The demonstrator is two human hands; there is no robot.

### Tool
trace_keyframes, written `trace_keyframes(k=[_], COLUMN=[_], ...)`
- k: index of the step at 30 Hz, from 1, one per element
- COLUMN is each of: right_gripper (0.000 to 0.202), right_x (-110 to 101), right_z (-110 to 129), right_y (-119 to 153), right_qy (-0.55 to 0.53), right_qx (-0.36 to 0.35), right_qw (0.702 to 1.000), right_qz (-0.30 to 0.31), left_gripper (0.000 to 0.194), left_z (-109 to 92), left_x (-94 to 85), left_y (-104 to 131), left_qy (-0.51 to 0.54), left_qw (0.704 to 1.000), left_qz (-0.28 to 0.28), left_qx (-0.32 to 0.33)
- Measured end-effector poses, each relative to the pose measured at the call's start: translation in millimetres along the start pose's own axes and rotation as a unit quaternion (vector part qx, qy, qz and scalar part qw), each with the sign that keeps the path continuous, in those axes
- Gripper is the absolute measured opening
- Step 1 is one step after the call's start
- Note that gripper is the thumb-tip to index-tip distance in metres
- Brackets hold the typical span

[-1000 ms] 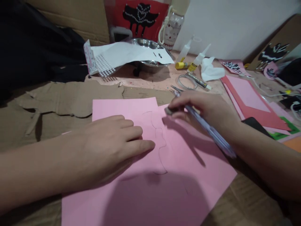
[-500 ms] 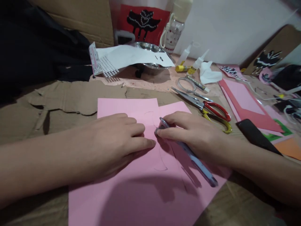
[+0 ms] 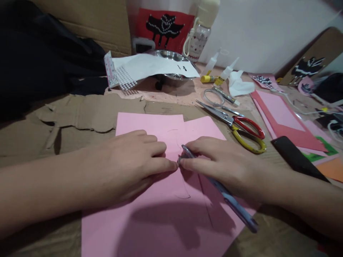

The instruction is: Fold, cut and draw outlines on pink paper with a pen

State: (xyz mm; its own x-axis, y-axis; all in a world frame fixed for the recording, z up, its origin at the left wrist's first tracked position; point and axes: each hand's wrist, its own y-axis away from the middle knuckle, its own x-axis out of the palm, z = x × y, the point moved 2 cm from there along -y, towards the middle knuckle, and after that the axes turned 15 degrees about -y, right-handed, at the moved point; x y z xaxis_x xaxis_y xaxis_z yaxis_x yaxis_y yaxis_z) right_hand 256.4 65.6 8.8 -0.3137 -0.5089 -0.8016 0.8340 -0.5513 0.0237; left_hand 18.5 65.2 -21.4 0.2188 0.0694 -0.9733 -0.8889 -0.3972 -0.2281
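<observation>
On the pink paper, the left hand (image 3: 128,162) lies flat and the right hand (image 3: 227,164) pinches a small, dark, eraser-like block (image 3: 181,159).

Against the smooth pink paper sheet (image 3: 102,232), the block sits at the right fingers' tips, just beside the left hand's nearest fingertip; the right hand is nearer, already gripping it. Its own long axis is unclear, but the slim, translucent blue pen (image 3: 233,203) also held there slants from those fingers down towards the lower right. The left fingers rest loosely open, holding nothing visible. Thin, curved dark lines run above and below the block. Under the sheet lies creased brown cardboard (image 3: 91,110); steel scissors with red and yellow handles (image 3: 230,121) rest beyond the right hand.
</observation>
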Motion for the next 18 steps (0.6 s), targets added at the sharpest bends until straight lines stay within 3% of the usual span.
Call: trace_keyframes(k=[3,6,9,11,13,14,15,18], right_gripper=[0.025,0.012,0.015,0.027,0.04,0.043,0.041,0.031], right_x=[-7,-15,-13,-2,12,17,20,18], right_z=[-21,-38,-36,-28,-20,-17,-17,-23], right_y=[-5,-8,-7,-7,-9,-9,-9,-6], right_qy=[-0.037,-0.055,-0.202,-0.424,-0.617,-0.662,-0.674,-0.636], right_qx=[0.064,0.049,0.055,0.081,0.116,0.122,0.123,0.092], right_qw=[0.992,0.971,0.919,0.842,0.747,0.716,0.705,0.723], right_qz=[-0.103,-0.229,-0.335,-0.322,-0.22,-0.187,-0.181,-0.254], left_gripper=[0.032,0.034,0.034,0.029,0.019,0.016,0.015,0.016], left_z=[-1,-2,-1,1,4,6,7,9], left_x=[-0.7,-1.3,-1.6,-2.0,-2.3,-2.4,-2.4,-1.7], left_y=[2,4,3,2,1,1,1,2], left_qy=[-0.004,-0.012,-0.013,-0.001,0.005,0.003,-0.001,-0.012], left_qw=[1.0,1.0,1.0,1.0,0.999,0.999,0.998,0.997], left_qz=[-0.013,-0.021,-0.025,-0.025,-0.017,-0.013,-0.01,-0.008], left_qx=[-0.004,-0.004,-0.006,-0.019,-0.041,-0.052,-0.06,-0.069])
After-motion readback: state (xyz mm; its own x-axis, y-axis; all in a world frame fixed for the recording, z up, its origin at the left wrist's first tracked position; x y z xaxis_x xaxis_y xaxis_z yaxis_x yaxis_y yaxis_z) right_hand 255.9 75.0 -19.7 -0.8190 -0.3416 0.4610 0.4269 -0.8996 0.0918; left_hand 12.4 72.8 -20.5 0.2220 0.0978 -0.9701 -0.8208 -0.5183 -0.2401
